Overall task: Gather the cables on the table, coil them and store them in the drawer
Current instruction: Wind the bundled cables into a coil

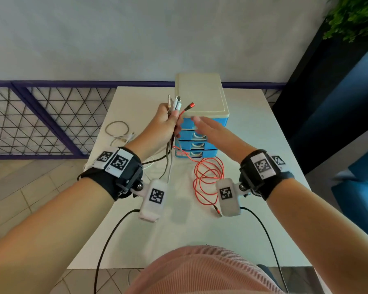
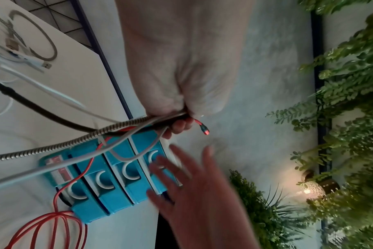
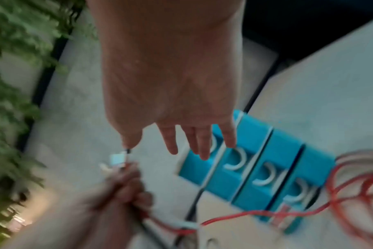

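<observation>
Head view alone shows drawer unit's [image 1: 200, 92] cream lid.

Perhaps an office or lounge: white table [image 1: 253, 132], tiled floor [image 1: 30, 187], wall greenery [image 1: 357, 18], blue seating [image 1: 365, 204].

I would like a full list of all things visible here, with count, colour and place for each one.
cable bundle: several cable ends, white, grey braided, dark and red, held upright above the table
red cable: one, loose loops on the table in front of the drawer unit, one end up in the bundle
grey cable: one, coiled, on the table's left side
drawer unit: one, blue with cream top, four drawers all closed, at the table's far side
table: one, white
railing: one, purple frame with mesh, left of the table
plants: green, upper right
left hand: grips the bundle
right hand: open, fingers straight, in front of the upper drawers
</observation>
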Demonstrator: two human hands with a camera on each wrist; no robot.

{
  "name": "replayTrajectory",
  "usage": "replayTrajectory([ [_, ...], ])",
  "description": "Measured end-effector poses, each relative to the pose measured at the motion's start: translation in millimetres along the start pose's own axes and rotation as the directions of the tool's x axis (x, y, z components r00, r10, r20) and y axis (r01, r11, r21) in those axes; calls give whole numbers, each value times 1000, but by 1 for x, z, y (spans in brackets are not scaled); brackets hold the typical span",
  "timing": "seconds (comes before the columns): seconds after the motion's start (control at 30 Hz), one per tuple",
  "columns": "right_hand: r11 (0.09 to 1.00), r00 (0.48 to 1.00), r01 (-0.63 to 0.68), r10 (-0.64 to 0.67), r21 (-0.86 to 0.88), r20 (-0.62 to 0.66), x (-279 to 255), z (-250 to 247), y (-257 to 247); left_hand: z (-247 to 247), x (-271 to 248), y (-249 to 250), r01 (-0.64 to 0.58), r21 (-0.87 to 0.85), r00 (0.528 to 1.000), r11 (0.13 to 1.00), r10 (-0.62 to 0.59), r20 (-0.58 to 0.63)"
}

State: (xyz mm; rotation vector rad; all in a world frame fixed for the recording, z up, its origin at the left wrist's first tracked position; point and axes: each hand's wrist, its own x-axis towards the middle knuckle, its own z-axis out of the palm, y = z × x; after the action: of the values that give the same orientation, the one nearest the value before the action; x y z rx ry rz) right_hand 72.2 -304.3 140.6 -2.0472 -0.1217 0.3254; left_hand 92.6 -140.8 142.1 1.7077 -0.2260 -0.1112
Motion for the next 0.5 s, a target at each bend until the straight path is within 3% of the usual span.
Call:
replayTrajectory([
  [0.1,974,994,85,-98,210,54,0,14,-31,6,-2,4,-17,77,1000,997,17,-2],
  [0.23,969,995,101,-103,225,-2,14,30,-38,6,-6,7,-43,98,999,994,40,31],
  [0.4,951,971,199,-159,238,-178,24,38,-33,0,-9,14,10,70,1000,998,-11,18],
  [0.5,919,923,277,-173,280,-344,24,33,-42,-5,-14,11,112,150,982,982,-133,135],
])
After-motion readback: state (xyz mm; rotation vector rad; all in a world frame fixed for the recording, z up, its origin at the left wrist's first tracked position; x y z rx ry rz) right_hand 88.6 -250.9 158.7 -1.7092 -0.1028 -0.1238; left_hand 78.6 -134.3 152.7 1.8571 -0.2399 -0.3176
